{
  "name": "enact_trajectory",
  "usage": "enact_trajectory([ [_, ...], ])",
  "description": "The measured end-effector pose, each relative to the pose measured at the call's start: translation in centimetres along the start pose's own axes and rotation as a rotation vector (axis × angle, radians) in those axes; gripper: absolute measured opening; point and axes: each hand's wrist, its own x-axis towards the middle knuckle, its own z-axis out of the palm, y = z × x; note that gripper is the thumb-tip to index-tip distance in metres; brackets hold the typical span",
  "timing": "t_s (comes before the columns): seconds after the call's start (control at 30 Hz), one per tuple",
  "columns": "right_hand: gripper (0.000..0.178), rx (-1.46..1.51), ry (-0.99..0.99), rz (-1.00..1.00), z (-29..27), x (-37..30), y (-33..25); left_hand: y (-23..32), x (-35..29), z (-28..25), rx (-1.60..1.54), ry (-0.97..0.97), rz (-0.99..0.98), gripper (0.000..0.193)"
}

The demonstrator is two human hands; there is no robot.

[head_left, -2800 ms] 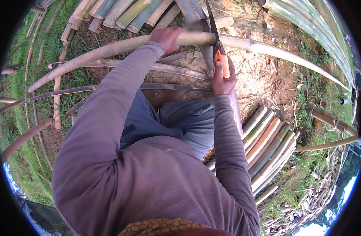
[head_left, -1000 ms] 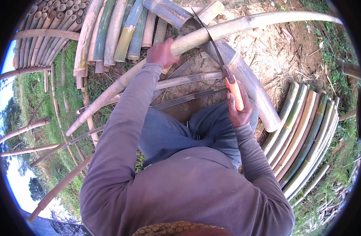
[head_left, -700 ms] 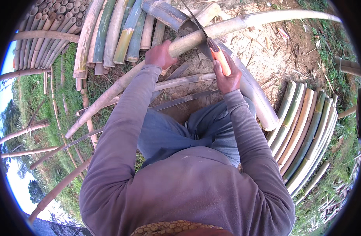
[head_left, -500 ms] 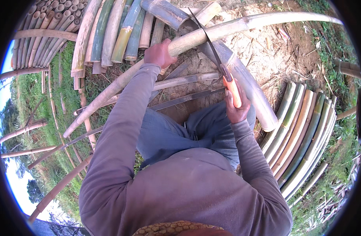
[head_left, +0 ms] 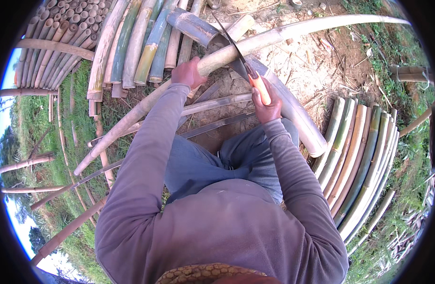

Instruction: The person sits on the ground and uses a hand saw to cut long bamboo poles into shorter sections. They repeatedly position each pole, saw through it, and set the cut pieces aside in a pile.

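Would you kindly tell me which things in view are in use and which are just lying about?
In use:
pale bamboo pole, held
orange-handled saw, blade across the pole
thick grey bamboo under the pole, apparently supporting it

Lying about:
cut bamboo lengths at right
bamboo row at upper left
stacked bamboo at far upper left

head view was the left fisheye of a head-worn pair, upright, facing down over the torso [head_left: 222,222] and lap [head_left: 227,161]. torso sat close, filling lower centre; left hand [head_left: 186,73] and right hand [head_left: 269,106] lay farther out, above centre. field ran wide: ground [head_left: 314,68] ahead, sky [head_left: 22,227] at the left rim.
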Motion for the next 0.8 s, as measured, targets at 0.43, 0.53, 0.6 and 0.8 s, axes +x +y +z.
enact_trajectory([
  [0.43, 0.048, 0.130, -0.039, 0.161, -3.5, -2.8, -5.6, -1.8, -2.8, 2.1, -0.059, 0.020, 0.029, 0.064],
  [0.53, 0.047, 0.110, 0.082, -0.136, -5.6, -2.5, -8.6, -0.9, -5.9, 0.8, -0.107, 0.011, 0.029, 0.060],
  [0.6, 0.054, -0.021, 0.129, -0.271, -8.7, -3.5, -7.7, -0.8, -8.4, -0.6, -0.148, 0.050, 0.022, 0.062],
  [0.8, 0.064, -0.700, 0.377, 0.118, -19.0, -5.0, 1.5, 3.9, -12.8, -0.7, -0.220, 0.068, 0.253, 0.055],
])
